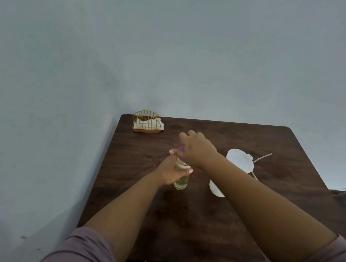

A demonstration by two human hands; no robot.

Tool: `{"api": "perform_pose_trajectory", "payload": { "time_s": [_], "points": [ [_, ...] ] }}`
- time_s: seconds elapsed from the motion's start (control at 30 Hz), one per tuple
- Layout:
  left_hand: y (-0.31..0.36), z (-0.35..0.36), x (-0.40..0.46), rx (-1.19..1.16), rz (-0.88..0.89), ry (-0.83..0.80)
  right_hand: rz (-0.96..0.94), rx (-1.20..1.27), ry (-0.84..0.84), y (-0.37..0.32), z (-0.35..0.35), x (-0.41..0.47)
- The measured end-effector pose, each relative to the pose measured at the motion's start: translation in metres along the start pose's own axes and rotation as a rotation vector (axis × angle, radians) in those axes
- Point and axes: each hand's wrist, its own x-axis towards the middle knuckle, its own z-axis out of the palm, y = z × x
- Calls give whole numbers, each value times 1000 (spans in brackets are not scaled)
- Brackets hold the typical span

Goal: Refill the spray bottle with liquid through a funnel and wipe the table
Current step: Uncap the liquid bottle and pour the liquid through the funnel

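The dark wood table (178, 228) sits against a plain grey wall (177, 45). At its far left corner stands a gold wire napkin holder (147, 122). A white funnel (240, 160) lies right of your arms. Your left hand (170, 171) grips the upright spray bottle (181, 181) mid-table; your right hand (195, 150) closes over its purple top (181, 148).

no text, label, brand or number can be read here; the pale band on the clear spray bottle (181, 176) is too blurred.
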Motion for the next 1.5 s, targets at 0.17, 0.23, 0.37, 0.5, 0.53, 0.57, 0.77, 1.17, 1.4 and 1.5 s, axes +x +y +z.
{"api": "perform_pose_trajectory", "payload": {
  "time_s": [0.17,0.23,0.37,0.5,0.53,0.57,0.77,1.17,1.4,1.5],
  "points": [
    [2,-2,0,-1,-16,2,27,-6,-104,-2,1,0],
    [2,-2,0,19,-24,-2,-59,-25,-243,0,-9,2],
    [4,-2,1,71,-25,-36,-127,32,-319,1,-21,-1],
    [0,-2,2,26,-10,-20,-39,125,-142,-6,-10,0],
    [0,-2,1,34,-3,-30,-4,67,-86,-6,-6,1],
    [-1,-2,2,37,3,-33,28,13,-40,-7,-4,1],
    [1,-2,2,44,7,-10,-30,-102,-241,-9,-11,-1],
    [-7,-1,8,41,-13,0,25,-48,-134,-11,1,1],
    [-4,-2,7,76,16,-15,-89,102,-326,-2,-13,2],
    [-7,-2,7,40,2,-14,1,106,-189,-3,-9,3]
  ]
}}
